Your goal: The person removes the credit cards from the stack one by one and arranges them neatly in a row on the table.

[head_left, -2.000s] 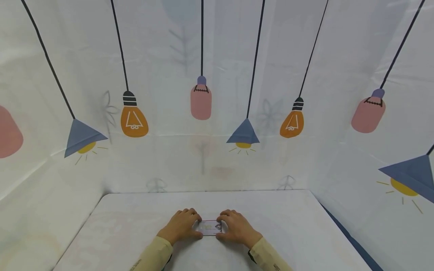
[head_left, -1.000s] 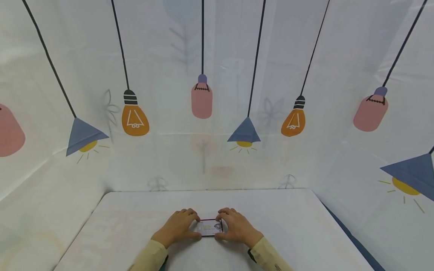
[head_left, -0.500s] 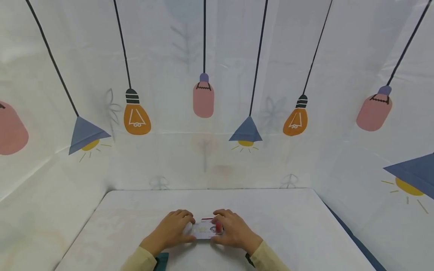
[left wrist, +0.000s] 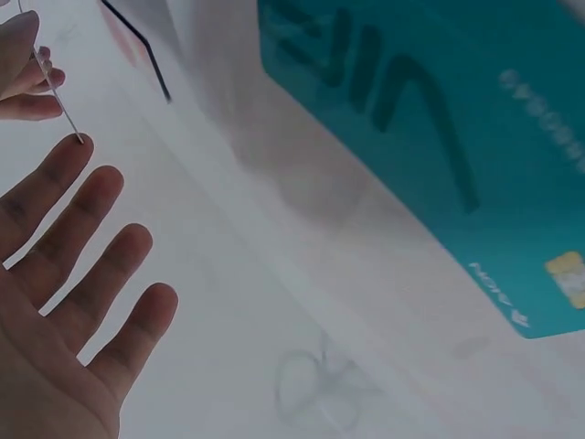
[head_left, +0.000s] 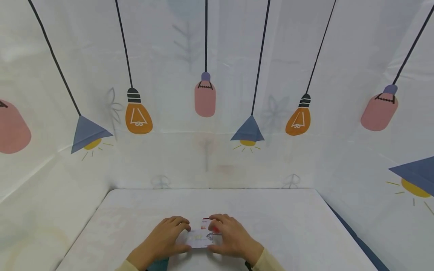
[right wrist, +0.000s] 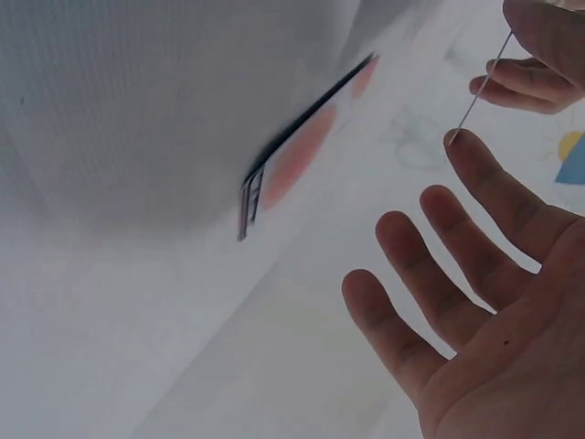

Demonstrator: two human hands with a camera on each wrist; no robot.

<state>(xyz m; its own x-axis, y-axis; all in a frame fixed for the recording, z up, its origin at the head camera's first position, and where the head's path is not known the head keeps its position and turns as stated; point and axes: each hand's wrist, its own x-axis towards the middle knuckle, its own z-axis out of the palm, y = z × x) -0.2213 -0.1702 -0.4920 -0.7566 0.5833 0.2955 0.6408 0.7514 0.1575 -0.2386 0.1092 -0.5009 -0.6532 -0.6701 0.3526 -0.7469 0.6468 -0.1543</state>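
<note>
Between my two hands a white card (head_left: 198, 241) with a printed picture at its right end is raised off the table. My left hand (head_left: 166, 238) pinches its left end between thumb and fingertips. At the other end my right hand (head_left: 234, 238) holds it the same way, hiding that corner. In the wrist views the white card (right wrist: 480, 89) shows edge-on as a thin line, and the remaining fingers spread free. Behind it a small stack of cards (head_left: 205, 223), red on top, lies on the table, partly covered by the right fingers.
A teal card (left wrist: 393, 155) with large lettering and a gold chip is close by the left wrist; in the head view the teal card (head_left: 159, 264) peeks out beneath that forearm. The white table (head_left: 288, 214) meets a wall sheet (head_left: 169, 158) printed with lamps.
Both hands have come toward the person and a little left, carrying the white card off the stack. The red-printed card beneath is now exposed. More of the teal card shows.
</note>
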